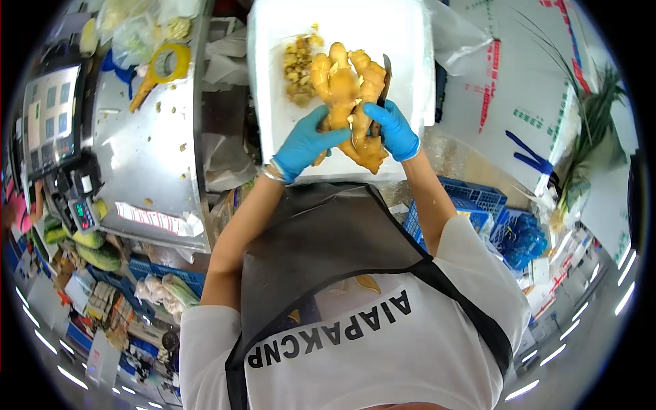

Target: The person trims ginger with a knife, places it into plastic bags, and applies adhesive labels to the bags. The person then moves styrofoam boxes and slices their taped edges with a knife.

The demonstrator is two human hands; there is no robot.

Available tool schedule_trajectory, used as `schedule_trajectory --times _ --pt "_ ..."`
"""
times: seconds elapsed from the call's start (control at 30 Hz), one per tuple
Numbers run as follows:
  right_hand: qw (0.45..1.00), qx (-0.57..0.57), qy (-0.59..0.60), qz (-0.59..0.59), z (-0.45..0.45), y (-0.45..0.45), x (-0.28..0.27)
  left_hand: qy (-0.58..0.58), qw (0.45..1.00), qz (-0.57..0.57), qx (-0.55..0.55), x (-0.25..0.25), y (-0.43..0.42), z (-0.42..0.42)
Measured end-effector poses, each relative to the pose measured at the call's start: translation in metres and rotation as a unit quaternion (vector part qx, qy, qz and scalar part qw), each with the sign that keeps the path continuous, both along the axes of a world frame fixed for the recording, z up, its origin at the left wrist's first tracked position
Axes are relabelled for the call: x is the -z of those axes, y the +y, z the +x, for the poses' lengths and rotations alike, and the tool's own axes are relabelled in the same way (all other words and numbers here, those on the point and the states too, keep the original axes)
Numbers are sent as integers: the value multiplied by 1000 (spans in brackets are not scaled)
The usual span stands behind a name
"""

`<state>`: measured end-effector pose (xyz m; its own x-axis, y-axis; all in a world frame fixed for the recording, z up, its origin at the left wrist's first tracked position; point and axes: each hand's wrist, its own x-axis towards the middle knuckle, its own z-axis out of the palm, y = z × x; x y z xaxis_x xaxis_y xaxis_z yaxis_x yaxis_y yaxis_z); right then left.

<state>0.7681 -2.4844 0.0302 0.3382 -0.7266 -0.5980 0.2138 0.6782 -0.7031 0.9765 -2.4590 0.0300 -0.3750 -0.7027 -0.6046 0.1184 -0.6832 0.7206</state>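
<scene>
A large, knobbly ginger root (pixel 345 92) is held up over a white foam box (pixel 262 41). My left hand (pixel 301 147), in a blue glove, is closed around its lower left side. On the other side my right hand (pixel 395 130), also gloved in blue, grips a knife (pixel 387 72) whose dark blade stands upright along the ginger's right edge. The right thumb presses on the ginger; the knife's handle is mostly hidden by the fingers. Pale cut spots show between the ginger's knobs. Small ginger pieces (pixel 299 72) lie heaped in the box's left part.
To the left is a metal counter (pixel 147 137) with a roll of yellow tape (pixel 169 63), scattered crumbs and a scale with a screen (pixel 51 119). Blue crates (pixel 471 195) stand low on the right. Leafy greens (pixel 594 130) lie farther right, near white printed boxes (pixel 506 89).
</scene>
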Motion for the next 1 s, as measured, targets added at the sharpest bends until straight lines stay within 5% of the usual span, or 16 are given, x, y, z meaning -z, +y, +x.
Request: schedule_trajectory --times 0.17,0.37,0.6,0.77,0.9,1.0 --pt "990 -102 84 -44 37 -11 -4 -77 997 22 -17 -16 -3 24" --pt "997 -9 -20 -68 100 -16 -7 -10 971 -28 -238 -19 6 58" --pt "994 -68 -75 32 139 -22 -2 59 955 9 -290 -30 19 95" --pt "998 -48 -36 -25 146 -18 -7 50 931 44 -360 -18 31 89" --pt "993 12 25 -112 145 -21 -15 109 856 39 -503 -13 33 101" --pt "986 -15 -26 -166 168 -39 -25 87 897 5 -433 -22 47 139"
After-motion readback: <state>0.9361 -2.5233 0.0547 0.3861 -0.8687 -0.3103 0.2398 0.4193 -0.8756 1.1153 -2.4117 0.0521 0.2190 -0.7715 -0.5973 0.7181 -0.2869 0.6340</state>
